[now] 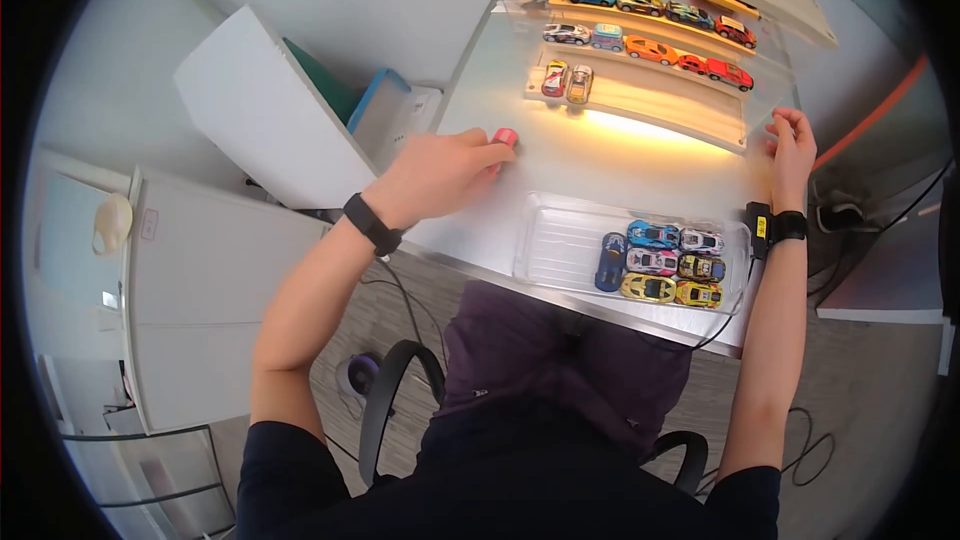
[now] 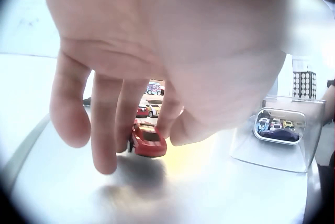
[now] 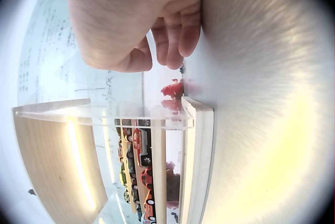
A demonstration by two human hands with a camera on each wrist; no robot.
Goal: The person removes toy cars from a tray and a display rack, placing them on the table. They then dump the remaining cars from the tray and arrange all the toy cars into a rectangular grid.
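My left hand (image 1: 440,172) pinches a red toy car (image 2: 148,141) between thumb and fingers, close over the pale table left of the display shelf. Only part of the car shows in the head view. Loosely curled fingers and nothing in its grasp mark my right hand (image 1: 790,152), which is beside the shelf's right end. The lit, tiered display shelf (image 1: 670,108) bears toy cars on its upper tiers. On its lowest tier, a red-and-white car (image 1: 555,78) and a tan car (image 1: 580,84) stand side by side at the left.
A clear plastic tray (image 1: 562,245) near the table's front edge holds several toy cars grouped at its right, with a dark blue car (image 1: 610,262) at their left. A white panel (image 1: 275,110) leans left of the table. A cable (image 1: 735,315) hangs from my right wrist.
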